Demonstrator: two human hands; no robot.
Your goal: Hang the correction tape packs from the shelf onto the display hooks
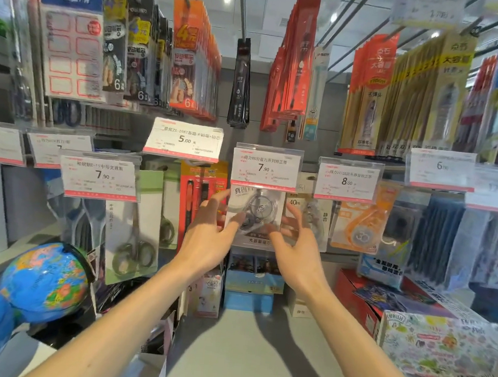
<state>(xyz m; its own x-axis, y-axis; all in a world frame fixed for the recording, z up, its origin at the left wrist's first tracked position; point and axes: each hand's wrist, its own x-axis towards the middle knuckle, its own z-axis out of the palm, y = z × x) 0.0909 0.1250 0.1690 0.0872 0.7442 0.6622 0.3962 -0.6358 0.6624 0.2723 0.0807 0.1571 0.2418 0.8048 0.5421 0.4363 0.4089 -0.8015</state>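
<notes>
Left hand (207,230) fingers spread, tips touching the left edge of the correction tape pack (255,219); grip not closed. The pack hangs between both hands, directly under the 7.90 price tag (265,168). Right hand (294,241) open, fingers curled at the pack's right edge. Hook itself hidden behind the tag. Judgement: steady both edges, keep the pack level, slide its hole fully along the hook before letting go.
</notes>
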